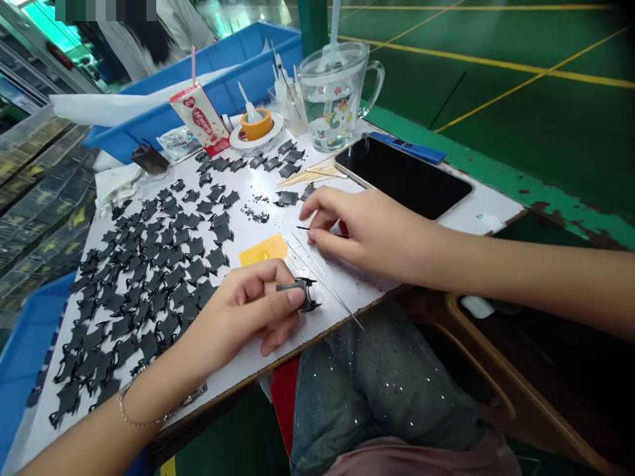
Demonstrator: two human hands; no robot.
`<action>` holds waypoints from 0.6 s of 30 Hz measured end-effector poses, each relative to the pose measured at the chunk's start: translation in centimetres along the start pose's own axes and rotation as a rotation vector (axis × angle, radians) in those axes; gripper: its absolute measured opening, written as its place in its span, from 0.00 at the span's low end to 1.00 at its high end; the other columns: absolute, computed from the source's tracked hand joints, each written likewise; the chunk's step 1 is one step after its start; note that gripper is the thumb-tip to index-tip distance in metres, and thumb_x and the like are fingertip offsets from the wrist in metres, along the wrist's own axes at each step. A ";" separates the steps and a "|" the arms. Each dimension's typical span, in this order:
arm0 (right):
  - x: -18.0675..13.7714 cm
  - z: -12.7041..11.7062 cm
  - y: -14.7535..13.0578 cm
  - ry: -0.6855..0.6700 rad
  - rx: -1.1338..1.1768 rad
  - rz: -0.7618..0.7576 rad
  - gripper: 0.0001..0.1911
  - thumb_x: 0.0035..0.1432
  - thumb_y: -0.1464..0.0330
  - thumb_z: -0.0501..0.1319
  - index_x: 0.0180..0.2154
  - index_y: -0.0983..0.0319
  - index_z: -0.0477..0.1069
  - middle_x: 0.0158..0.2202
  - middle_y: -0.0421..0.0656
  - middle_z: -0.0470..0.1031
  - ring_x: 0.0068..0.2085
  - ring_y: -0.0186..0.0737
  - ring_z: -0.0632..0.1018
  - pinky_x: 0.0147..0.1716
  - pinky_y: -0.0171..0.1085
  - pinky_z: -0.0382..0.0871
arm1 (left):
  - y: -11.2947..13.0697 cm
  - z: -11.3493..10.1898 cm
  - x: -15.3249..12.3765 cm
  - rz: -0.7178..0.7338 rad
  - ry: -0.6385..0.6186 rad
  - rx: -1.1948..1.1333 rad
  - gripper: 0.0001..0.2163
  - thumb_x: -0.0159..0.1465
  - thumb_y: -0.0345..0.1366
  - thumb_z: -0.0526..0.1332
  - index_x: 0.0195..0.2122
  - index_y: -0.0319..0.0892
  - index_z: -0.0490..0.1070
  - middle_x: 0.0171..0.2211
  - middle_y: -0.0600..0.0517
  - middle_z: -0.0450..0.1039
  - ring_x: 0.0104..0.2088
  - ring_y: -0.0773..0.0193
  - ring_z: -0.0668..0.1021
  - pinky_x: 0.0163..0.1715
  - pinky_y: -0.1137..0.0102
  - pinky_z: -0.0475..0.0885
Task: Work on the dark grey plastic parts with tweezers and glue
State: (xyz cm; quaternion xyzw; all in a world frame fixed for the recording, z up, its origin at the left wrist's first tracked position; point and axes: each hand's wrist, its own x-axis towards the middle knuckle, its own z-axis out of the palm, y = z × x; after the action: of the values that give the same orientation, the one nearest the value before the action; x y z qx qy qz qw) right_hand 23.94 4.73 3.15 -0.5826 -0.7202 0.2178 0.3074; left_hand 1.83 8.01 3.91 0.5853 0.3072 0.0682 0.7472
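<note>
My left hand [253, 307] is closed on a small dark plastic part [301, 294], pinched between thumb and forefinger just above the white board [347, 277] near its front edge. My right hand [357, 228] rests on the board further back, its fingertips pinched on a thin dark pin [308, 229]. A long thin metal needle [322, 277] lies on the board between the two hands. A yellow patch [262, 250] sits just behind my left hand. Several dark parts [149, 264] lie in rows to the left.
A black phone [403, 175] lies at the back right. Behind stand a glass mug [335, 92], tape rolls [256, 127], a milk carton with straw [198, 116], wooden toothpicks [310, 173] and blue bins [208, 79]. Another blue bin [24, 344] is at left. My lap is below the board.
</note>
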 end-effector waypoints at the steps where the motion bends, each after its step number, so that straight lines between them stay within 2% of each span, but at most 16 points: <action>1: -0.1 0.2 0.4 0.020 -0.093 -0.042 0.09 0.62 0.72 0.59 0.45 0.65 0.71 0.34 0.44 0.81 0.36 0.43 0.79 0.37 0.40 0.68 | 0.2 0.0 -0.3 0.020 -0.004 0.124 0.13 0.71 0.41 0.60 0.30 0.42 0.65 0.20 0.58 0.70 0.19 0.72 0.68 0.21 0.76 0.61; 4: 0.0 0.5 1.5 0.078 -0.338 -0.198 0.09 0.63 0.72 0.58 0.44 0.68 0.72 0.39 0.52 0.78 0.41 0.49 0.77 0.41 0.44 0.69 | 0.3 0.2 -1.2 0.138 0.045 0.673 0.16 0.74 0.42 0.53 0.29 0.42 0.64 0.21 0.57 0.67 0.22 0.70 0.68 0.22 0.74 0.60; 7: 0.4 0.2 2.3 0.109 -0.599 -0.545 0.11 0.66 0.75 0.55 0.45 0.69 0.74 0.43 0.55 0.77 0.44 0.51 0.75 0.42 0.46 0.68 | -0.6 0.4 -1.7 0.400 0.187 1.302 0.15 0.75 0.35 0.46 0.29 0.42 0.62 0.22 0.57 0.66 0.20 0.70 0.69 0.21 0.74 0.61; 9: 0.5 -0.1 2.2 0.062 -0.756 -0.814 0.13 0.67 0.76 0.53 0.46 0.66 0.75 0.42 0.53 0.77 0.42 0.48 0.75 0.39 0.45 0.67 | -1.5 0.4 -1.7 0.557 0.302 1.598 0.15 0.74 0.32 0.46 0.30 0.42 0.63 0.21 0.55 0.66 0.20 0.66 0.71 0.20 0.71 0.61; 11: 0.4 -0.3 1.9 -0.023 -0.867 -1.047 0.12 0.67 0.76 0.54 0.44 0.66 0.76 0.41 0.50 0.78 0.40 0.45 0.75 0.37 0.44 0.66 | -2.2 0.6 -1.4 0.653 0.385 1.745 0.15 0.73 0.32 0.48 0.28 0.42 0.65 0.19 0.53 0.65 0.19 0.61 0.70 0.19 0.67 0.59; 13: 0.1 -0.3 1.6 -0.075 -0.931 -1.189 0.10 0.67 0.75 0.56 0.41 0.66 0.77 0.40 0.49 0.78 0.39 0.44 0.75 0.36 0.43 0.67 | -2.6 0.7 -1.2 0.718 0.421 1.821 0.16 0.72 0.33 0.51 0.26 0.42 0.66 0.18 0.51 0.64 0.19 0.58 0.69 0.18 0.64 0.58; 15: -0.2 -0.5 1.5 -0.084 -0.936 -1.246 0.10 0.66 0.75 0.56 0.40 0.67 0.77 0.39 0.49 0.79 0.38 0.44 0.76 0.37 0.43 0.69 | -2.7 0.8 -1.2 0.760 0.449 1.890 0.15 0.72 0.35 0.53 0.28 0.39 0.70 0.19 0.50 0.65 0.20 0.58 0.69 0.18 0.64 0.58; 18: -0.1 -1.2 1.8 -0.107 -0.841 -1.207 0.12 0.67 0.75 0.55 0.43 0.64 0.77 0.37 0.48 0.80 0.36 0.43 0.77 0.37 0.42 0.72 | -2.7 0.7 -1.8 0.797 0.488 1.933 0.13 0.73 0.35 0.53 0.37 0.33 0.74 0.21 0.50 0.67 0.21 0.58 0.69 0.18 0.65 0.61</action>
State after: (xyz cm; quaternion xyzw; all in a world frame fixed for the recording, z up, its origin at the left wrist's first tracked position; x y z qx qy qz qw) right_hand 26.06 5.04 2.73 -0.1419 -0.9522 -0.2555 0.0888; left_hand 0.04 5.71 2.20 0.9571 0.1590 0.1501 -0.1903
